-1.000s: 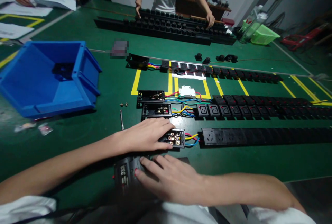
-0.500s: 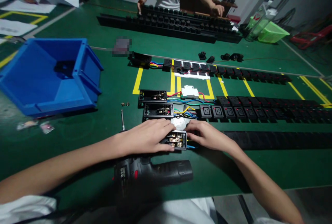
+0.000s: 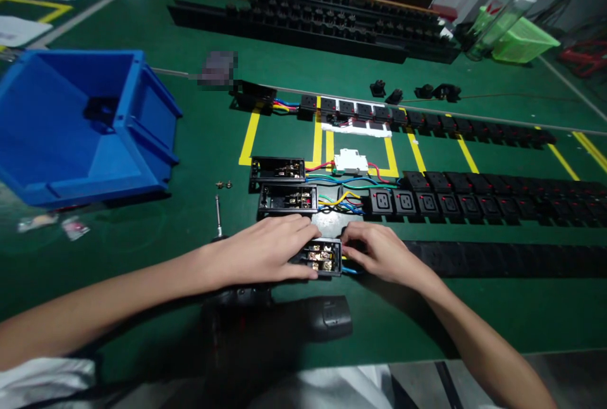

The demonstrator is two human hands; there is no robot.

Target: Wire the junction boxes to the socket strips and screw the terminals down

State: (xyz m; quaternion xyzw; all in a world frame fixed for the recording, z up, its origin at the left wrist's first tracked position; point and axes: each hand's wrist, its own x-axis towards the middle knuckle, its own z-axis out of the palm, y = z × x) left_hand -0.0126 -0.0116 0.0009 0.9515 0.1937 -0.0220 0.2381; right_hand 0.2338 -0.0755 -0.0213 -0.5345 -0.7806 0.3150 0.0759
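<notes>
In the head view, a small open-topped black plastic box with brass screw terminals [image 3: 325, 257] lies at the lower centre of the frame, on a dark green tabletop [image 3: 474, 317]. Its long axis runs roughly left to right, nearly in line with the long black socket strip [image 3: 502, 260] that stretches to the right edge. The left hand [image 3: 272, 248] is draped over the box's left part, thumb along the near wall and fingers along the far one, so it seems to hold the box between them.

The right hand [image 3: 379, 248] is at the box's right short end, in the gap before the strip. Thumb and forefinger are close together, just beside a yellow wire [image 3: 344, 258] and a blue wire [image 3: 352, 270]; whether they pinch a wire, I cannot tell. From these fingertips, the terminals lie directly to the left, just past the end wall. The right hand is the nearer one to the wires, while the left covers the box's far end.

Directly above in the frame, a second black terminal box [image 3: 288, 199] lies parallel. Below the left hand, partly in shadow, lies a black power screwdriver [image 3: 332, 318], its slim metal bit [image 3: 218, 216] pointing up the frame, left of the hand.
</notes>
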